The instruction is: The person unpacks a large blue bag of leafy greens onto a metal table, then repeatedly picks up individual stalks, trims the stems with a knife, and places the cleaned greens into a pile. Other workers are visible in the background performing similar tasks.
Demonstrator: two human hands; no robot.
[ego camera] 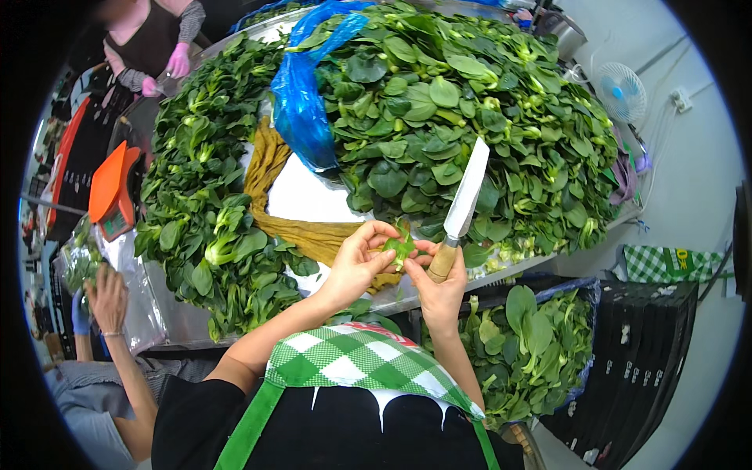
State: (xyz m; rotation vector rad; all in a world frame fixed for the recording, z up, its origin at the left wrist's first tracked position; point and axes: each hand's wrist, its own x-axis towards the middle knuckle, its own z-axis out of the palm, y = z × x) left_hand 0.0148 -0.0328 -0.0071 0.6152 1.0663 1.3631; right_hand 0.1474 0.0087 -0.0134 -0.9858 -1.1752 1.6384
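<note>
Both my hands meet over the near edge of the table. My left hand (355,264) pinches a small piece of leafy greens (402,247) between thumb and fingers. The fingertips of my right hand (440,285) touch the same piece, and the wooden handle of a knife (468,194) rests in that hand, its blade pointing up and away. Behind the knife lies a large heap of leafy greens (423,129). A smaller heap of greens (200,176) lies to the left, with a mustard-coloured cloth (305,235) between the heaps.
A blue plastic bag (299,111) lies between the heaps. Left are an orange scale (108,185) and a co-worker's hand (107,299) by a clear bag of greens (82,258). Another person in pink gloves (178,60) stands at the far left. A lined crate of greens (534,341) is at right.
</note>
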